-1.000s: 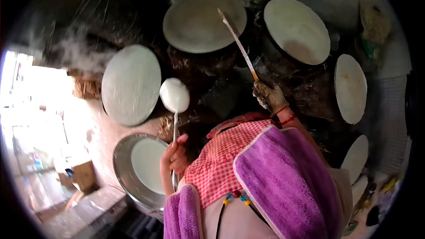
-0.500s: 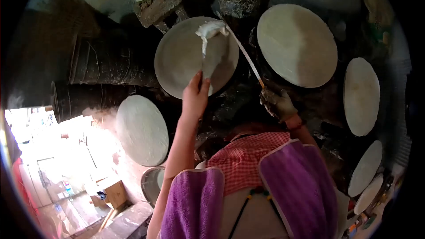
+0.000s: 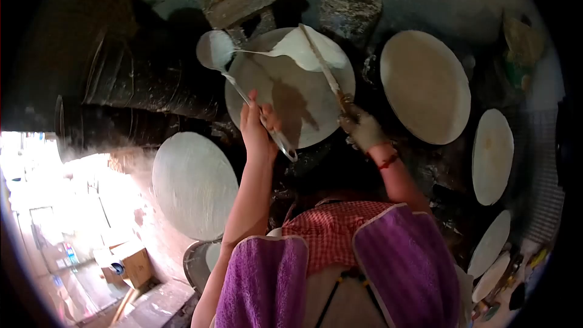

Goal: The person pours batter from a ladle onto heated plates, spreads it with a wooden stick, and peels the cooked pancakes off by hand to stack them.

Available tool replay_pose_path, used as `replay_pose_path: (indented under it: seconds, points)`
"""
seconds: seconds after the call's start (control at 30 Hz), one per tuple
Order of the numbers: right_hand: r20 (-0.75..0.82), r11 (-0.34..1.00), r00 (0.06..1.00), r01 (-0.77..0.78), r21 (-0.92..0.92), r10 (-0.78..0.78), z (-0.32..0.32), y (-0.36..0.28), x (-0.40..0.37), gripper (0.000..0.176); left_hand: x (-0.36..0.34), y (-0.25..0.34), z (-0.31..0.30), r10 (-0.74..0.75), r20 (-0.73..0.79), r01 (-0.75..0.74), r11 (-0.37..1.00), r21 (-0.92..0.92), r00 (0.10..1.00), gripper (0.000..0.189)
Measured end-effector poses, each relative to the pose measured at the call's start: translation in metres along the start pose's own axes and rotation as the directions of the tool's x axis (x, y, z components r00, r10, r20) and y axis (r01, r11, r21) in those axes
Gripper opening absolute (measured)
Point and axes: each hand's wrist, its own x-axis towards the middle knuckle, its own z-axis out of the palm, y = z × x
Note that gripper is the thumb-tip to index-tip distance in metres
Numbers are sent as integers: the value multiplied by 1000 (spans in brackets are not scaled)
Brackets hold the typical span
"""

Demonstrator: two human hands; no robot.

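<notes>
while w/in l. fingers (image 3: 272, 119), ladle (image 3: 238, 88) aslant

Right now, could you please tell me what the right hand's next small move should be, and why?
I would probably have the right hand sweep the stick sideways: in view it crosses the white liquid, which lies toward the far edge of the round plate, whose nearer part looks bare.

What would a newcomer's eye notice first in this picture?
Probably the glossy white puddle on the far part of the large, round, grey plate, stretching thinly towards the long silvery metal ladle in the left hand. The slim brown wooden stick in the right hand, overlapping that puddle, may come next.
</notes>
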Motion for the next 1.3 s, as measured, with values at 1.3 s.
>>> replay_pose_path:
  seconds: [1.3]
  points:
    - [117,964,992,-77,253,48,-49,-27,34,50,-176,50,-87,-30,-169,10,992,-122,985,34]
